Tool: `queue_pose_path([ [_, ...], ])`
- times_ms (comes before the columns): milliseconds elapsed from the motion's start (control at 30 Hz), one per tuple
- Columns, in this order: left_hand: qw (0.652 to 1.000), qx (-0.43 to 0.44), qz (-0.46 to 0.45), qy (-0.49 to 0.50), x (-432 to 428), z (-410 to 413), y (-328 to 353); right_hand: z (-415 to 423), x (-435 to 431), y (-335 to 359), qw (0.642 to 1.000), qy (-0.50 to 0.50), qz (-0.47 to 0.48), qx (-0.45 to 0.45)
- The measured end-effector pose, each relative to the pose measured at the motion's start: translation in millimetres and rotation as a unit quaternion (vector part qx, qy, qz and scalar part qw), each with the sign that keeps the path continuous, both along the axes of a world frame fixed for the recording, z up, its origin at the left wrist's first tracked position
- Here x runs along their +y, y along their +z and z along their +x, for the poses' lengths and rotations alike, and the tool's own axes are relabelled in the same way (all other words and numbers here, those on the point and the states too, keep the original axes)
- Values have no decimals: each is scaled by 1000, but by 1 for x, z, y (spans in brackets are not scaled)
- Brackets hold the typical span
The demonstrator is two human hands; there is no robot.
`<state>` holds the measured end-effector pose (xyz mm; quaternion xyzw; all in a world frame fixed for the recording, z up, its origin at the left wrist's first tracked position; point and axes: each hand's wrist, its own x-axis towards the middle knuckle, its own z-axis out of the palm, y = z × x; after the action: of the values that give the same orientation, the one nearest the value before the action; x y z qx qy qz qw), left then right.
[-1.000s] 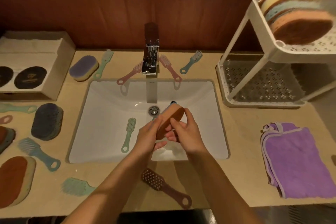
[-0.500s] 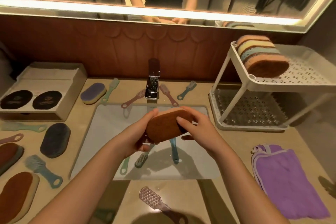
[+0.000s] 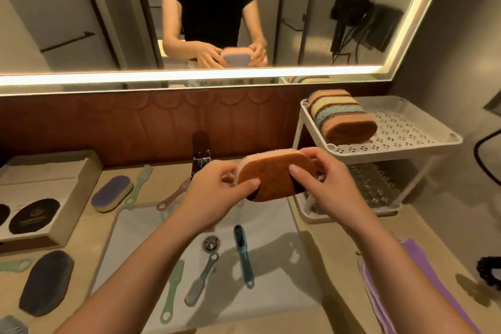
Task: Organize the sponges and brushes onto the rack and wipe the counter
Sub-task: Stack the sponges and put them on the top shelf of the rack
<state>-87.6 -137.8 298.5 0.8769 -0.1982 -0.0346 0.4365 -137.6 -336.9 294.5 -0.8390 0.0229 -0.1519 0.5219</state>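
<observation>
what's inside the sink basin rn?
Three brushes lie in the sink: a green brush, a grey-blue brush and a dark-bristled blue brush, around the drain. The forearms cover part of the basin's left side.

Both forearms are bare to the elbow; the left hand [image 3: 214, 192] and right hand [image 3: 329, 184] wear no rings or gloves. The mirror shows a black short-sleeved top.
</observation>
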Motion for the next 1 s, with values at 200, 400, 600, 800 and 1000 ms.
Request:
queue_pose_path([
  [200, 987, -154, 44, -27, -42, 19, 35, 11, -47, 34, 999, -10, -33, -20],
  [400, 965, -234, 93, -70, -111, 45, 48, 22, -97, 42, 997, -69, 37, -28],
  [600, 969, -204, 103, -93, -171, 55, 47, 21, -137, 34, 989, -131, 74, 3],
  [800, 976, -172, 86, -98, -193, 49, 37, 25, -157, 25, 984, -174, 45, 16],
  [1000, 973, -170, 121, -100, -201, 51, 25, 39, -162, 15, 976, -210, 13, 64],
])
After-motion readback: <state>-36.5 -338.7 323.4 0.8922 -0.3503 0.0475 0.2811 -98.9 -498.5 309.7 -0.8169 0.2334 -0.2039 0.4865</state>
